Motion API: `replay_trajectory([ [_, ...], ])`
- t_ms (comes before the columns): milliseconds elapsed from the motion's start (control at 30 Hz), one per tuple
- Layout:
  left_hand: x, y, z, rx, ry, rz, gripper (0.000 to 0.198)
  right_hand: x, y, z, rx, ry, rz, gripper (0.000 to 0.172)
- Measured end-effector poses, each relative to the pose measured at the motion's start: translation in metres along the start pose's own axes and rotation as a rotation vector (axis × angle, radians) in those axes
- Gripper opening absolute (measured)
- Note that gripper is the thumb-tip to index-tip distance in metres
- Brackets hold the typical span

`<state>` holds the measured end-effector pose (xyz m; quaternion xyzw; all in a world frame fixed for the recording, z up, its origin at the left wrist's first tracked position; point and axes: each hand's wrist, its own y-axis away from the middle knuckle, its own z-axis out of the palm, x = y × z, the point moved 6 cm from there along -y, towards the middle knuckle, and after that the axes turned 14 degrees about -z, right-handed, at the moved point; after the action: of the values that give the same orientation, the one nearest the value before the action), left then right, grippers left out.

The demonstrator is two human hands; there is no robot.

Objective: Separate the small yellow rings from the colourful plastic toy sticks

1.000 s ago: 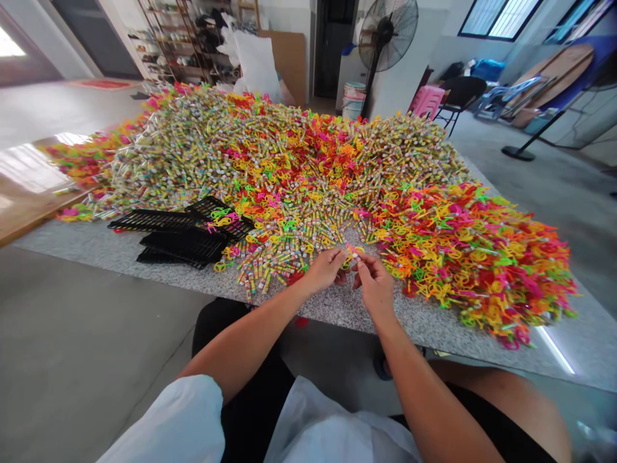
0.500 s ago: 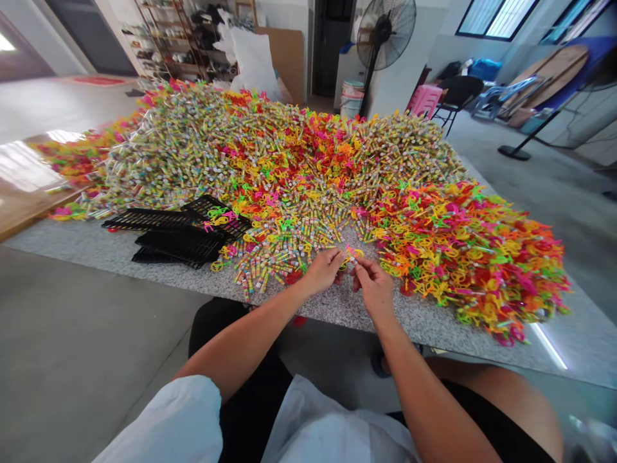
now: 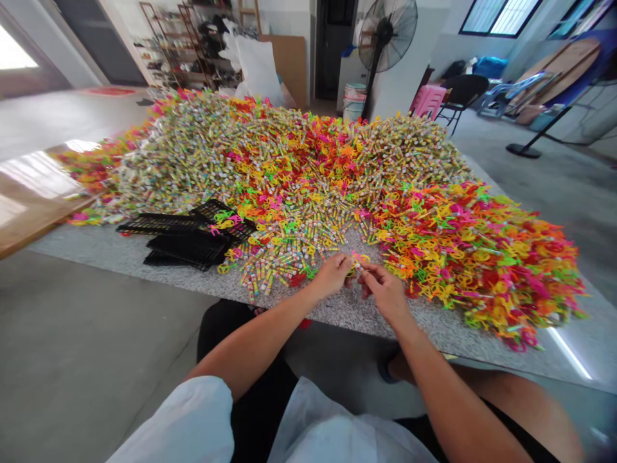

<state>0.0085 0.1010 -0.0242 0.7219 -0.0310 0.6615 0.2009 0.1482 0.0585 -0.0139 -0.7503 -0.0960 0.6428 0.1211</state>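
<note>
Two hands, the left hand [image 3: 331, 276] and the right hand [image 3: 385, 292], share one small toy piece [image 3: 357, 262] between them. One surface [image 3: 120, 254] carries several stacked black trays [image 3: 186, 238], their number unclear. The coloured rings [image 3: 472, 257] and wrapped sticks [image 3: 193, 154] are far too many to count, and one fan [image 3: 388, 29] stands behind.

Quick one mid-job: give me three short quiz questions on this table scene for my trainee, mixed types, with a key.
1. True or false: both hands pinch one small toy piece together above the table.
2. The black trays lie on which side of the hands? A) left B) right C) behind the fan
3. Fill in: the neon loops pile lies to the ____ of the right hand.

Key: 1 true; 2 A; 3 right
</note>
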Motion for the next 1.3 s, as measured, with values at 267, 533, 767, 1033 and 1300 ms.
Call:
replay_trajectory([
  [267,0.051,-0.027,-0.155,0.647,-0.484,0.156,0.02,-0.066,-0.101,-0.122,0.468,0.236,-0.289,0.056],
  [533,0.034,-0.045,-0.233,0.589,-1.122,0.048,0.03,0.008,-0.104,0.014,-0.187,0.406,-0.207,0.022],
  [767,0.051,-0.04,-0.229,0.561,-0.937,0.114,0.012,0.042,-0.093,0.09,-0.435,0.855,-0.234,0.025],
  [1033,0.055,-0.011,-0.16,0.202,0.09,0.016,0.036,0.023,-0.09,0.052,-0.089,0.481,-0.186,0.028],
  [1300,0.056,0.0,-0.08,-0.109,-0.115,-0.018,0.018,-0.053,-0.071,0.016,-0.032,0.006,-0.187,0.033],
])
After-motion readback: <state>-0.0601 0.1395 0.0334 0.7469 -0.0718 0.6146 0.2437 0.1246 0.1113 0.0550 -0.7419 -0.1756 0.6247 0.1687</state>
